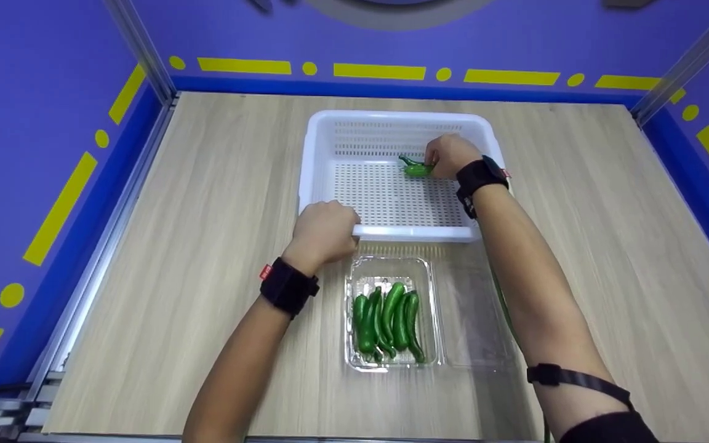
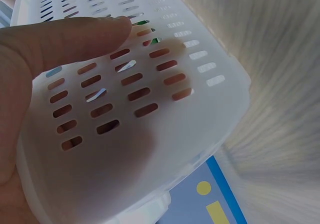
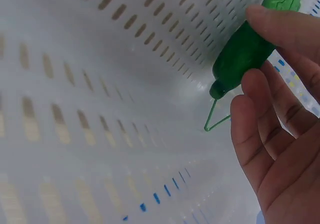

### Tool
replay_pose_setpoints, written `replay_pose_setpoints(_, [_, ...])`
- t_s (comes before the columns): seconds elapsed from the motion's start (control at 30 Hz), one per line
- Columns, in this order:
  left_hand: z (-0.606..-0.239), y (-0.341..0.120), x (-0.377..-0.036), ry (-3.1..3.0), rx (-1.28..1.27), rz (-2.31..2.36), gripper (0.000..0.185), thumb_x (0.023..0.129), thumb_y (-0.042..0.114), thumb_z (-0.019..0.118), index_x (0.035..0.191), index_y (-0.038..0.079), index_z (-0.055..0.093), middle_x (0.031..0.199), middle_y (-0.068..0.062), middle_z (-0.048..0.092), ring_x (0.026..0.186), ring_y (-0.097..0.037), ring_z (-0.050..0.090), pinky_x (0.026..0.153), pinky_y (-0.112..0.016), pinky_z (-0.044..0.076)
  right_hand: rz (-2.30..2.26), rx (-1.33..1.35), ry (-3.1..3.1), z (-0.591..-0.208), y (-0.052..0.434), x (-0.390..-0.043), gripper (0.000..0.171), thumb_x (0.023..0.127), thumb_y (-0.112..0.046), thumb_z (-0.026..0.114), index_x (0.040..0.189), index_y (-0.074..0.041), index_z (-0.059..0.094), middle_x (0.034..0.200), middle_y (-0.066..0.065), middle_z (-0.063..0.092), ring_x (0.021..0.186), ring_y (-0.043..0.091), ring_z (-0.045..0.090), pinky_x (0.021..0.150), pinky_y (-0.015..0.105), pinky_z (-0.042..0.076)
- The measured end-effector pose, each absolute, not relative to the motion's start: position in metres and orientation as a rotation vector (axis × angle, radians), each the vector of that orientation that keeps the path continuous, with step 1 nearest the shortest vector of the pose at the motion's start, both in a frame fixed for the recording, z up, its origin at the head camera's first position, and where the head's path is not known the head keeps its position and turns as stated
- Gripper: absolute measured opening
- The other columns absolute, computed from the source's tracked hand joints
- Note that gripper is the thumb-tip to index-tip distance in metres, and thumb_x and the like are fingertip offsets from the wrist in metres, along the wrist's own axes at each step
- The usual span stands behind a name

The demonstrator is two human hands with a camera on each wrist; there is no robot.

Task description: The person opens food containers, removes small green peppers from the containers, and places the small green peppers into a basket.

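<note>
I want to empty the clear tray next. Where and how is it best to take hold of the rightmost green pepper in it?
Probably pinch the rightmost green pepper at mid-body, coming from above and from the right. It lies lengthwise at the row's edge in the clear tray, with free space only on its right.

Setting: staged recording booth, lab-type. Wood-grain counter (image 1: 207,246) enclosed by purple walls (image 1: 34,92) with yellow dash-and-dot markings (image 1: 379,71) and aluminium frame posts (image 1: 142,49). Black straps (image 1: 288,287) on both wrists.
</note>
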State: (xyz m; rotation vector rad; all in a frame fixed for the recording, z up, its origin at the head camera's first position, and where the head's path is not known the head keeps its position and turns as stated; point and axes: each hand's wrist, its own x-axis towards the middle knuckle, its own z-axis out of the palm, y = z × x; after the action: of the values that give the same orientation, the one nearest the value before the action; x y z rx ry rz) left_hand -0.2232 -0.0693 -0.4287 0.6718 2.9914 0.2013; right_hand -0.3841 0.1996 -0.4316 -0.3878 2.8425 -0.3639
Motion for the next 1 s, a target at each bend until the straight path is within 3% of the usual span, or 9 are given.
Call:
replay_pose_setpoints(0.27, [-0.430,-0.070,-0.223,2.982,0.674,0.199,0.021,0.078,0.015,0.068,0.064,0.018,0.053,0.064,0.002,0.057,0.063,-0.021,0.058,0.059,-0.040,0.052,-0.371,-0.384,2.841,-0.439,0.203,-0.383,0.029,0.077,0.004,0.066,0.105,-0.003,0.073,0.110,0.018,0.070,0.095,0.031,0.059,0.090,0.046,0.050])
replay_pose_setpoints(0.53, [-0.429,-0.072,-0.223,2.987,0.681,0.214,0.028,0.077,0.014,0.067,0.061,0.019,0.045,0.062,0.004,0.050,0.061,-0.019,0.054,0.057,-0.040,0.051,-0.391,-0.432,2.843,-0.444,0.204,-0.387,0.027,0.073,0.004,0.072,0.099,-0.002,0.075,0.104,0.017,0.073,0.092,0.029,0.061,0.088,0.045,0.052])
replay_pose_setpoints(0.77, [-0.429,-0.071,-0.223,2.984,0.668,0.207,0.021,0.079,0.017,0.070,0.065,0.018,0.055,0.065,0.002,0.059,0.062,-0.021,0.058,0.059,-0.041,0.052,-0.391,-0.359,2.814,-0.445,0.203,-0.389,0.027,0.078,0.002,0.070,0.103,-0.003,0.075,0.107,0.016,0.071,0.094,0.030,0.060,0.089,0.045,0.051])
replay_pose_setpoints(1.0, [-0.429,-0.071,-0.224,2.990,0.686,0.204,0.029,0.078,0.015,0.067,0.060,0.019,0.045,0.064,0.002,0.055,0.063,-0.021,0.057,0.060,-0.041,0.053,-0.404,-0.369,2.857,-0.441,0.205,-0.387,0.028,0.074,0.000,0.075,0.102,-0.003,0.074,0.109,0.018,0.072,0.095,0.032,0.062,0.090,0.047,0.052])
